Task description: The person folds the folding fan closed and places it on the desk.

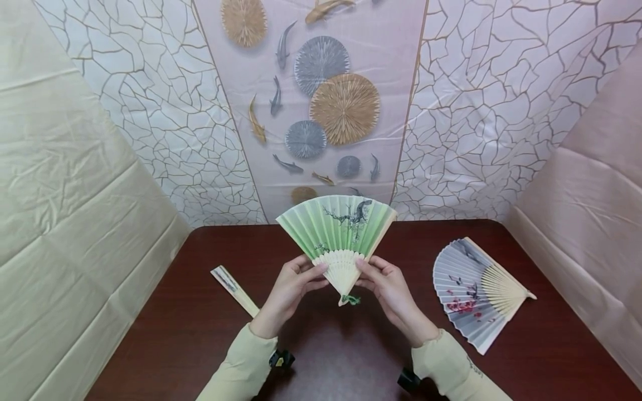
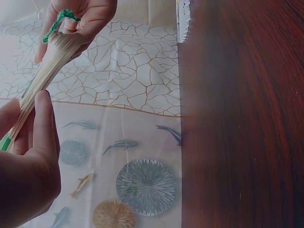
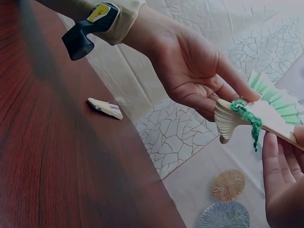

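Note:
A green folding fan (image 1: 341,223) with a dark branch print is spread partway and held up over the table. My left hand (image 1: 297,287) pinches its pale ribs on the left side, thumb in front. On the opposite side my right hand (image 1: 388,287) pinches the ribs between thumb and fingers. From the pivot end dangles a green braided cord (image 3: 247,116), also plain in the left wrist view. The ribs (image 2: 52,61) appear edge-on in that view, bundled between both hands.
A grey folding fan (image 1: 476,295) with red blossoms lies spread on the dark wooden table (image 1: 165,334) at the right. Left of my left hand lies a closed folding fan (image 1: 233,289), partly hidden by the wrist. Patterned cloth (image 1: 321,111) hangs behind the table.

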A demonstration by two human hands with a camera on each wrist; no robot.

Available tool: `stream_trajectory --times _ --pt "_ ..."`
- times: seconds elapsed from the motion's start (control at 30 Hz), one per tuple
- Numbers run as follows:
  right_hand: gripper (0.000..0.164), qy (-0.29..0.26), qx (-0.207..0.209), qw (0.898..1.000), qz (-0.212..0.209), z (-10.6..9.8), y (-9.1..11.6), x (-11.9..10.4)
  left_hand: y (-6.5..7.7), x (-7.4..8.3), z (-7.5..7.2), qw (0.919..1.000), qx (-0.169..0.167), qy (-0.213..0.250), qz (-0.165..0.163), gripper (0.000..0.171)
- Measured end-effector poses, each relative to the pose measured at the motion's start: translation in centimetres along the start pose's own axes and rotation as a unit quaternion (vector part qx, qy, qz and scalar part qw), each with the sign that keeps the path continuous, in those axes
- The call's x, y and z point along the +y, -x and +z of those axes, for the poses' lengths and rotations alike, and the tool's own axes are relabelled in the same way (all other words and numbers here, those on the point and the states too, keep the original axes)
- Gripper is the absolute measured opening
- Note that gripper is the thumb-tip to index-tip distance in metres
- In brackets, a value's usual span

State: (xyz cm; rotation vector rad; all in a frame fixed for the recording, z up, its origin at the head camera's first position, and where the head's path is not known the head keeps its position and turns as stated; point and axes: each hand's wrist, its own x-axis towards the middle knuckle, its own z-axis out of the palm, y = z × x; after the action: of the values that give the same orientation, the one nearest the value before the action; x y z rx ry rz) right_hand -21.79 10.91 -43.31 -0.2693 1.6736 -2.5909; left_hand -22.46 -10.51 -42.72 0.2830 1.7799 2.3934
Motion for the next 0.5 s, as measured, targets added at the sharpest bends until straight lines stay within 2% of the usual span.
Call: stream_trajectory --times 0.5 --pt "0.016 -0.002 -0.001 1.000 0.010 0.13 0.05 0.09 -0.24 0.03 0.01 0.9997 -0.007 -0.023 -0.002 0.036"
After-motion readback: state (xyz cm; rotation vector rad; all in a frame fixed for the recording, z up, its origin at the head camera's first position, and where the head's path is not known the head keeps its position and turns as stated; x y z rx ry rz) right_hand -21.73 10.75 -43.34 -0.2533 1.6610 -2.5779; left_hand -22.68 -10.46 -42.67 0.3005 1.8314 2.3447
